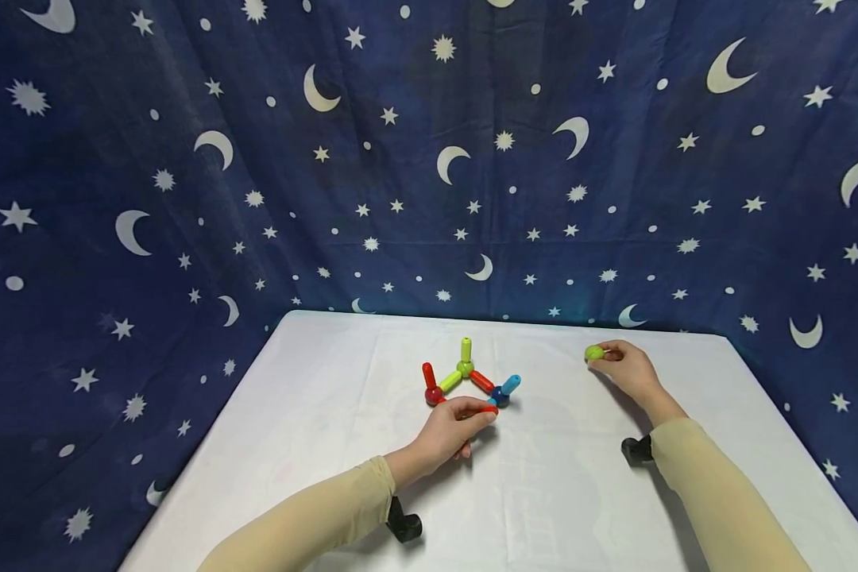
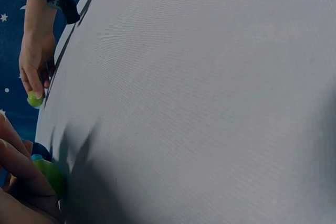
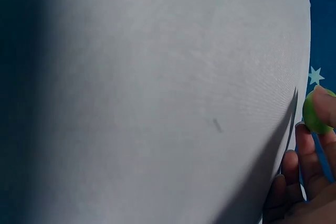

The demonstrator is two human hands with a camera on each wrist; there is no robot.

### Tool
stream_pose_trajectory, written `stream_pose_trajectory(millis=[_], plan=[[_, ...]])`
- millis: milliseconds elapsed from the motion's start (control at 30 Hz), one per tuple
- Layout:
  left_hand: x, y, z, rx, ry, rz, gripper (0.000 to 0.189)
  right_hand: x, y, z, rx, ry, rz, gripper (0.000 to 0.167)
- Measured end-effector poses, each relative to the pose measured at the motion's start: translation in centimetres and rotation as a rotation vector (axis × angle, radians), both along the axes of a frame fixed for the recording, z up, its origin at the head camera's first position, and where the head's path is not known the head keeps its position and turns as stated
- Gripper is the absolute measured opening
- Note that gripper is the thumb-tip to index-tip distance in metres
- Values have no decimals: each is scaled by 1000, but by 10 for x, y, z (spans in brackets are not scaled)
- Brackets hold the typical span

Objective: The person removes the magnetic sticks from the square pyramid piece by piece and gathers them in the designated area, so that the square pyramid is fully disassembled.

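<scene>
Above the white table (image 1: 565, 508), my left hand (image 1: 445, 433) pinches a red piece (image 1: 489, 410), my right hand (image 1: 631, 373) a green ball (image 1: 594, 352); likely mid-assembly, next probably needing careful alignment

A ball-and-stick frame (image 1: 451, 381) is sitting with its green ball (image 1: 465, 369) at twelve o'clock, red ball (image 1: 434, 395) at nine and dark-blue ball (image 1: 500, 396) at three, each raising a stick (image 1: 466, 349). The left hand (image 1: 445, 431) is pinching a red stick (image 1: 490, 410) towards four. Well apart, towards two, the right hand (image 1: 631, 373) is holding a lime ball (image 1: 594, 353).
</scene>
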State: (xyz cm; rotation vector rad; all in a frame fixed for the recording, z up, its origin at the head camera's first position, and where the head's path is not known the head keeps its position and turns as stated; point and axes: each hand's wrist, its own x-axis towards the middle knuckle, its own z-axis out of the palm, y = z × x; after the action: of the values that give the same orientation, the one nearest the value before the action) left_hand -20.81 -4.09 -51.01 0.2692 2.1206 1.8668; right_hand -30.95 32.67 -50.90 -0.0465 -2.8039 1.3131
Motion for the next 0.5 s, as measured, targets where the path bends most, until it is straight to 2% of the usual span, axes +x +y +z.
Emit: stream_pose_trajectory(millis=[500], plan=[[-1, -1, 1, 0, -18, -19, 24, -1, 0, -2, 20, -21, 14, 56]])
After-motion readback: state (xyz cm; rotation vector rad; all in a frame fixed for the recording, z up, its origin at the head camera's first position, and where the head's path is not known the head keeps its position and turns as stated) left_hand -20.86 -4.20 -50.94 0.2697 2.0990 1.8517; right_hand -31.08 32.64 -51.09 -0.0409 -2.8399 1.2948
